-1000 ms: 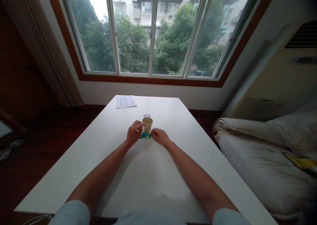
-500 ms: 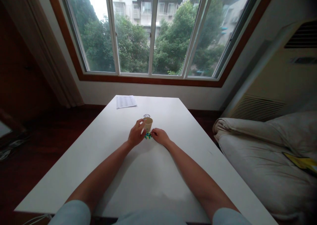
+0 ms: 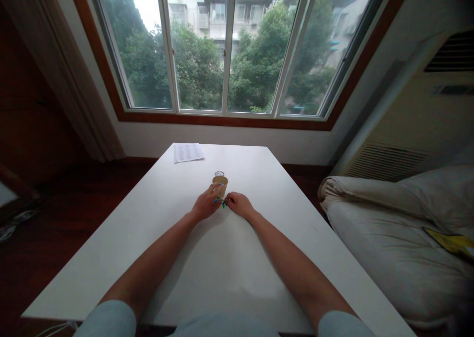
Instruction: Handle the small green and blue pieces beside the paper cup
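Note:
A tan paper cup [image 3: 224,189] stands on the white table [image 3: 229,263], its lower left side covered by my left hand [image 3: 205,202]. The fingers of that hand stretch across the front of the cup, with the thumb lower and apart from them. Bits of blue show beside its fingertips and thumb; whether it touches them is too small to tell. Small green, blue and yellow pieces [image 3: 222,204] lie just in front of the cup, between both hands. At their right edge, my right hand [image 3: 240,204] rests on the table with its fingertips pinched together; what they hold is unclear.
Behind the cup lies a thin dark-outlined loop [image 3: 219,173]. Sheets of printed paper [image 3: 188,152] are at the far left corner of the table. A window [image 3: 229,55] is beyond it, and a beige padded seat [image 3: 374,238] stands to the right.
My left hand has moved slightly down and right, its fingers now lying lower across the cup's front. The cup's rim has shifted slightly. My right hand stays in place.

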Demonstrator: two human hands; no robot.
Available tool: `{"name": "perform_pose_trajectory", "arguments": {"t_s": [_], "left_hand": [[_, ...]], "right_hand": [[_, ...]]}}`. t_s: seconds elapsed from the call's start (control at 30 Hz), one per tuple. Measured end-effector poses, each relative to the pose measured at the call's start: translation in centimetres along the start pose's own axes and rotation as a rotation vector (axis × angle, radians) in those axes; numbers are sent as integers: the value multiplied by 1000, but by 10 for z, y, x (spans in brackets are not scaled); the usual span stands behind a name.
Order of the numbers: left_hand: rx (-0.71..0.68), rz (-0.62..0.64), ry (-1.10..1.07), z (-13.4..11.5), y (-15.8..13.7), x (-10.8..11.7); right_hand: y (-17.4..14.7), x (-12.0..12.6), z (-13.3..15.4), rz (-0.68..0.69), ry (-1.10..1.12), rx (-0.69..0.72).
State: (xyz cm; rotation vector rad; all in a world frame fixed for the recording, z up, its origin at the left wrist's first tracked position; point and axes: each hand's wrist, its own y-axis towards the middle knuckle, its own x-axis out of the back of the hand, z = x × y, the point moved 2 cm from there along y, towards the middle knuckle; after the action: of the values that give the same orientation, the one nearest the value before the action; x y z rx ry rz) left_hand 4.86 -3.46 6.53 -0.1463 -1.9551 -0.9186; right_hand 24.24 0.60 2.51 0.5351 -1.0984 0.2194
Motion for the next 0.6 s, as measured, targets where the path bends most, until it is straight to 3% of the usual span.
{"name": "perform_pose_trajectory", "arguments": {"t_s": [0.6], "left_hand": [[139,-107,-54,7,-4,5]], "right_hand": [[-2,6,5,22,10,-18]]}}
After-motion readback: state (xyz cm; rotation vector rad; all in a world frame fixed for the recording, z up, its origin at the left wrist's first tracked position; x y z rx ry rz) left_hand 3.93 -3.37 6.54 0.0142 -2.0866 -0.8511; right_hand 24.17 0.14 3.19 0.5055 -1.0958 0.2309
